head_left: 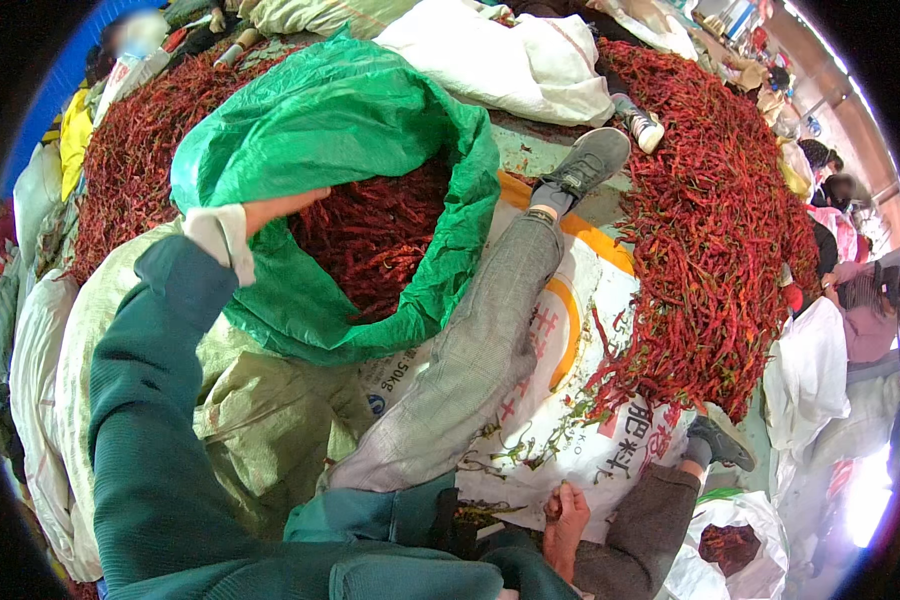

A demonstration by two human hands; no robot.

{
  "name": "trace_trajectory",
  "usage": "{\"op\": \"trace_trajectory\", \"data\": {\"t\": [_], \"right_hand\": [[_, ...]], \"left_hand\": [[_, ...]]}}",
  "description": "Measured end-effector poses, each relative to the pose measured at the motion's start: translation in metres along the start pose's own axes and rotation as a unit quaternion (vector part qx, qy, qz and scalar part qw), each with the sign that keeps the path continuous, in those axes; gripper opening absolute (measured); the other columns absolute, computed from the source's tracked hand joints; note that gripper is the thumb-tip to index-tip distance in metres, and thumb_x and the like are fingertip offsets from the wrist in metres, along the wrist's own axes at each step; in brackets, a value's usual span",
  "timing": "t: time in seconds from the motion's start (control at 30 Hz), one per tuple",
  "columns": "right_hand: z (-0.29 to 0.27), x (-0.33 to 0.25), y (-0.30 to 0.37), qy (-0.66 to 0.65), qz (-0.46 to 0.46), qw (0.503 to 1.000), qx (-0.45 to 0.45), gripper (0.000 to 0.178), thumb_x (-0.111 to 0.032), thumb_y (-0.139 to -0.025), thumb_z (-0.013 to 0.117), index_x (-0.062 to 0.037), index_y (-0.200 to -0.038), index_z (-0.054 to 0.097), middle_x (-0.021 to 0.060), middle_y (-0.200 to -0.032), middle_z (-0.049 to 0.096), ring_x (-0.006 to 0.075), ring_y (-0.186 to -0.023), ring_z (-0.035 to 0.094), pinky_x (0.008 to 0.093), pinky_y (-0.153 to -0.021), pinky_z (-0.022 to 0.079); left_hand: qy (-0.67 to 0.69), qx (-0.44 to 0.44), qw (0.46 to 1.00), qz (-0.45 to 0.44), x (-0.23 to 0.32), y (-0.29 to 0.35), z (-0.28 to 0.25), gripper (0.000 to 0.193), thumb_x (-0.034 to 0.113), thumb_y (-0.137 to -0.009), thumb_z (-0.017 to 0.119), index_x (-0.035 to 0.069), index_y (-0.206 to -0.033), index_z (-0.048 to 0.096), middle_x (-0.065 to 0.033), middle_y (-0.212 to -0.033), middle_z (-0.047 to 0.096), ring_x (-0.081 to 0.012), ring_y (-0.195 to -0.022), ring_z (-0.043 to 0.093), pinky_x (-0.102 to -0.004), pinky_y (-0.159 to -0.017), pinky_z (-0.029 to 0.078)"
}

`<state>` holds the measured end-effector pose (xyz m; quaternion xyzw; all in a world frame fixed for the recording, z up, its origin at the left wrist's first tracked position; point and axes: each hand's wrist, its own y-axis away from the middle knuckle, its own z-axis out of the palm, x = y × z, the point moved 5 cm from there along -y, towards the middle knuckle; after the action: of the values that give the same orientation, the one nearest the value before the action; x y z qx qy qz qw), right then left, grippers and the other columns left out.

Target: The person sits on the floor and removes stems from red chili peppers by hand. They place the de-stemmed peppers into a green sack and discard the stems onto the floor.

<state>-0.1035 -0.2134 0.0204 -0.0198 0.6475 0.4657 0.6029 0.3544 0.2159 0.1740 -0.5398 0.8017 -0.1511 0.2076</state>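
My left hand [273, 209], with a white cuff at the wrist, reaches over the rim of a large green woven sack [300, 120]. Its fingers look stretched out, with nothing visible in them. Inside the sack lies a mass of dark red dried chillies [380, 245]. Low in front of my body, my right hand [567, 525] is closed in a pinch; what it holds, if anything, is too small to make out. Near that hand, a white printed sack [515, 435] is spread flat between my legs, with loose stems and bits of chilli on it.
A big heap of red chillies [710, 220] lies to the right, another [135, 160] at the left. My outstretched leg [480, 350] runs beside the green sack. Stuffed pale sacks [120, 320] stand left; a small white bag [735, 555] sits lower right. Other people are at right.
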Motion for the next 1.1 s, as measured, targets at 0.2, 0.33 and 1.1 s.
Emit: {"op": "trace_trajectory", "data": {"t": [0.2,0.33,1.1], "right_hand": [[0.003,-0.004,0.001,0.030,-0.021,0.999,0.001,0.012,-0.007,-0.084,0.054,0.0006,-0.091,0.059,0.0012,-0.069,0.052,0.0077,-0.053,0.041,0.0219,-0.047,0.033],[0.000,-0.003,0.003,0.021,-0.023,1.000,-0.001,0.012,-0.007,-0.084,0.054,0.0006,-0.092,0.059,0.0016,-0.070,0.053,0.0071,-0.054,0.041,0.0224,-0.047,0.034],[0.010,-0.013,0.005,0.029,-0.039,0.999,-0.009,0.012,-0.008,-0.082,0.055,0.0019,-0.087,0.058,-0.0011,-0.063,0.047,0.0073,-0.054,0.040,0.0230,-0.048,0.031]], "left_hand": [[0.082,-0.011,0.974,0.211,0.093,0.043,-0.014,0.026,0.012,-0.066,0.066,0.005,-0.091,0.059,-0.0092,-0.092,0.055,-0.0282,-0.096,0.049,-0.0376,-0.082,0.040],[0.280,-0.079,0.926,0.243,0.137,0.052,-0.012,0.021,0.003,-0.058,0.067,0.007,-0.079,0.063,-0.0062,-0.076,0.049,-0.0248,-0.081,0.047,-0.0334,-0.071,0.043],[0.767,-0.180,0.572,-0.230,0.145,0.030,-0.062,0.018,0.011,-0.081,0.060,-0.002,-0.094,0.063,-0.0018,-0.076,0.059,-0.0073,-0.064,0.048,-0.0201,-0.059,0.038]]}}
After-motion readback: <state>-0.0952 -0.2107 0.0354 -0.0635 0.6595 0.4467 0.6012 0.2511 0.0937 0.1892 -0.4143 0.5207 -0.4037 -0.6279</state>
